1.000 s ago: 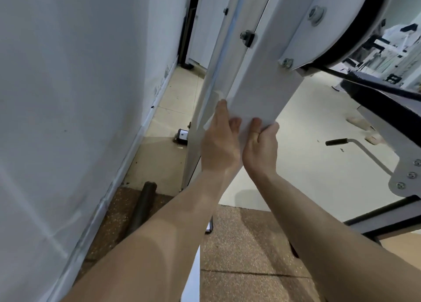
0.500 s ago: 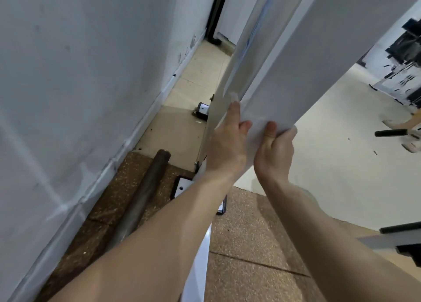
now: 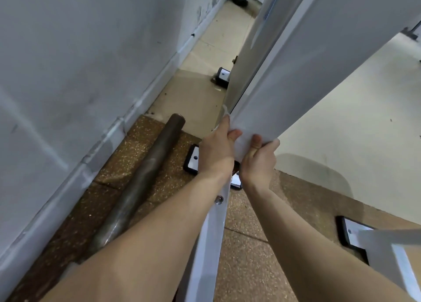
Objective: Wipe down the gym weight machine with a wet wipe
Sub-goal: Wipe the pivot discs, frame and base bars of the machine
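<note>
Lower now on the slanted white metal machine beam [image 3: 307,73], left hand [image 3: 216,152] and right hand [image 3: 259,161] pinch a thin white wet wipe [image 3: 242,145] around it; uneven pulling may bunch it.

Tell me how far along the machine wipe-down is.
Done: cannot tell; no surface shows wipe marks. In hand: left hand and right hand grip the wet wipe low on the slanted white beam. Left: lower post and foot plates, untouched now.
</note>
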